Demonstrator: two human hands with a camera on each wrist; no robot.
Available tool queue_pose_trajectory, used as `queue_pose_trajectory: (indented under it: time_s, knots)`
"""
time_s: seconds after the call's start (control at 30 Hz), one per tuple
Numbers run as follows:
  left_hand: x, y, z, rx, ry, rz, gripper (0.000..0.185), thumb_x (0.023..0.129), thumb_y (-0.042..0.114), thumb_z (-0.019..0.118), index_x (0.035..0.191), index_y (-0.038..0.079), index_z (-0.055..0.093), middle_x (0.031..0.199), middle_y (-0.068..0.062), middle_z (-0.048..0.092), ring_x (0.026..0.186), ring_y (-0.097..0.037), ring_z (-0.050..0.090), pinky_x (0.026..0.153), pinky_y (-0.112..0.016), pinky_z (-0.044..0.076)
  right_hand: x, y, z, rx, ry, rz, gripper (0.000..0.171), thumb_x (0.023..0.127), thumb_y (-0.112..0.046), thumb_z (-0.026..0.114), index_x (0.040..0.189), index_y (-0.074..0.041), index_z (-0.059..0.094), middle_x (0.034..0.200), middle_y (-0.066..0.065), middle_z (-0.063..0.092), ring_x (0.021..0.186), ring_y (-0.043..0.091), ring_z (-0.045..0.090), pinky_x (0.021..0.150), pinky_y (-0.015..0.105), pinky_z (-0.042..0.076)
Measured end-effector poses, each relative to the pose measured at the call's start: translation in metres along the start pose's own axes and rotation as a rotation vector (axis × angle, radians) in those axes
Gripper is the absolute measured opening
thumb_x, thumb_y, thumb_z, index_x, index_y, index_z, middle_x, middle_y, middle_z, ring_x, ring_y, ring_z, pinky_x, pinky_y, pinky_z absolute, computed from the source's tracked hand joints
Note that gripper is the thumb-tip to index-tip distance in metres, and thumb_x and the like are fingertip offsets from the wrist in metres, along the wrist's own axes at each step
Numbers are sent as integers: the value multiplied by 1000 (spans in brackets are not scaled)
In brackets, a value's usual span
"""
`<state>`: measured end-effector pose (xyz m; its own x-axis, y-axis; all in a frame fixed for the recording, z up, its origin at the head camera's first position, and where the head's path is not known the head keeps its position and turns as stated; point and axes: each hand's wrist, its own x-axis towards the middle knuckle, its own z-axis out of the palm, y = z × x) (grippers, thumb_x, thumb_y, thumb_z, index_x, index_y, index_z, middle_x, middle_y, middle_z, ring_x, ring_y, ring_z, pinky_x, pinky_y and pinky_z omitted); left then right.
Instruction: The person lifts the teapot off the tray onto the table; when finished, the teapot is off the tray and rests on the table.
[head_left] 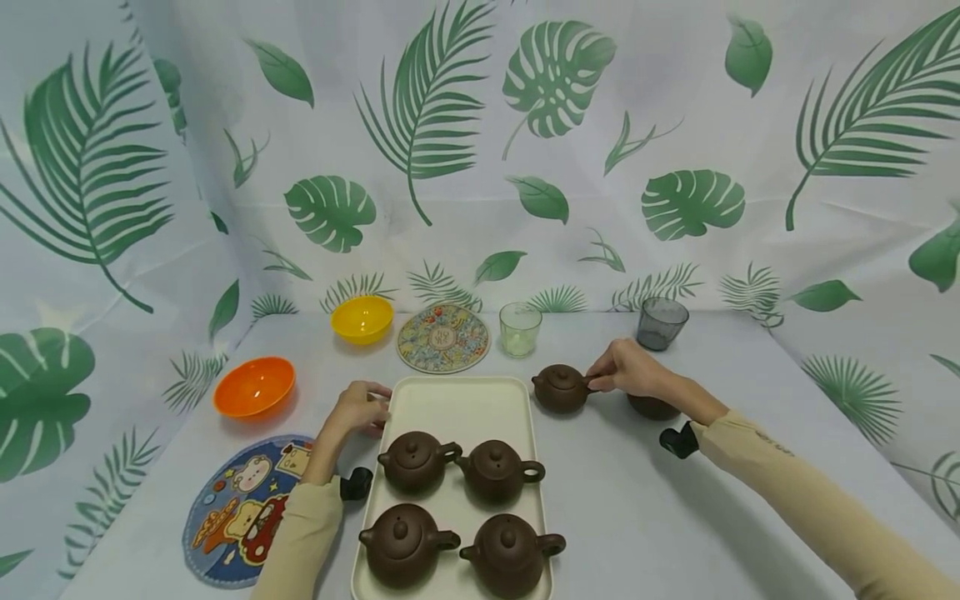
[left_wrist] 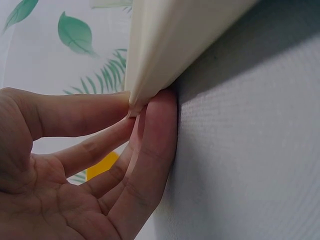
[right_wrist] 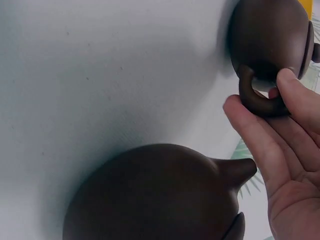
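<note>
A: Where is the right hand (head_left: 626, 369)?
B: It holds a brown teapot (head_left: 560, 388) that stands on the desk (head_left: 675, 517) just right of the cream tray (head_left: 457, 404). The grip pinches the pot's handle (right_wrist: 257, 97) between thumb and fingers.

A: And the left hand (head_left: 360, 408)?
B: It sits at the tray's far left corner. The fingers (left_wrist: 155, 145) pinch the rim, thumb on top, the others tucked under the edge.

A: What is on the tray?
B: Four brown teapots in two rows: back left (head_left: 416, 460), back right (head_left: 498, 470), front left (head_left: 405, 543), front right (head_left: 512, 553).

A: Anything near the right wrist?
B: Another brown pot (head_left: 654, 407) stands just beside it, partly hidden by the arm.

A: And farther back?
B: A yellow bowl (head_left: 362, 319), a round patterned mat (head_left: 443, 337), a clear glass (head_left: 520, 329) and a grey cup (head_left: 662, 322). An orange bowl (head_left: 254, 387) and a cartoon mat (head_left: 243, 508) lie on the left.
</note>
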<state>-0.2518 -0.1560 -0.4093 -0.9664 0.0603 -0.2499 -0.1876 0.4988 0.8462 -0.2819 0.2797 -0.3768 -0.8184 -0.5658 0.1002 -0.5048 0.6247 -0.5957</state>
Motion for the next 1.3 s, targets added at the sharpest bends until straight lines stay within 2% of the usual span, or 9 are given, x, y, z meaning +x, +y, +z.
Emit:
queue_pose_trajectory:
  time_s: [0.33,0.43,0.53,0.6,0.67,0.8,0.93,1.07,1.3]
  knots:
    - [1,-1,0,-4,-1,4,44,78,-7,62,122,-11,57,95,-23,62,66,-19,64,57,-34,59,0,-1,-1,-59,-8,-8,15,80,-1,73,92,8,74,82,14,73,73,19,71,61,26,57]
    - [0,-1,1,-3,-4,3,44,78,-7,62,122,-11,56,95,-23,62,66,-19,64,57,-34,59,2,-5,1,-108,52,11,16,80,-5,74,92,5,74,84,13,74,75,21,71,62,29,58]
    - [0,0,2,-1,-8,1,43,79,-8,62,122,-11,56,95,-22,62,67,-20,64,58,-34,59,3,-19,5,-153,171,5,20,80,-10,76,93,5,74,86,15,73,77,25,72,64,34,59]
    - [0,0,2,-2,-10,1,44,79,-8,62,122,-11,56,95,-23,61,67,-20,64,58,-34,59,3,-34,11,-149,241,-6,22,80,-12,76,95,5,74,88,16,73,79,27,72,66,36,59]
    - [0,-1,2,-2,-8,2,43,79,-9,62,122,-10,56,95,-23,61,68,-21,64,58,-35,59,3,-51,19,-116,266,-35,23,80,-12,76,95,4,74,88,17,73,79,27,72,67,35,59]
    - [0,-2,2,-7,-4,1,43,79,-9,61,122,-10,56,95,-23,61,67,-20,64,57,-35,59,1,-81,36,-22,186,-78,20,81,-13,76,93,3,75,87,12,74,78,21,72,67,27,59]
    - [0,-3,3,-16,5,6,43,77,-9,62,120,-10,58,91,-21,61,63,-19,64,56,-34,58,-6,-100,53,6,82,-95,21,81,-17,76,91,1,76,84,6,74,75,12,71,65,19,56]
    - [1,-3,3,-21,14,2,43,76,-9,63,119,-9,59,89,-19,61,62,-18,63,56,-34,58,-15,-108,67,33,14,-83,25,80,-22,77,90,1,75,82,4,74,74,8,70,62,17,55]
    - [1,-3,3,-21,20,-3,44,76,-8,63,119,-9,59,90,-19,61,62,-19,63,55,-33,58,-28,-117,85,101,-41,-113,18,81,-21,77,85,-4,77,77,-1,74,69,0,67,59,16,54]
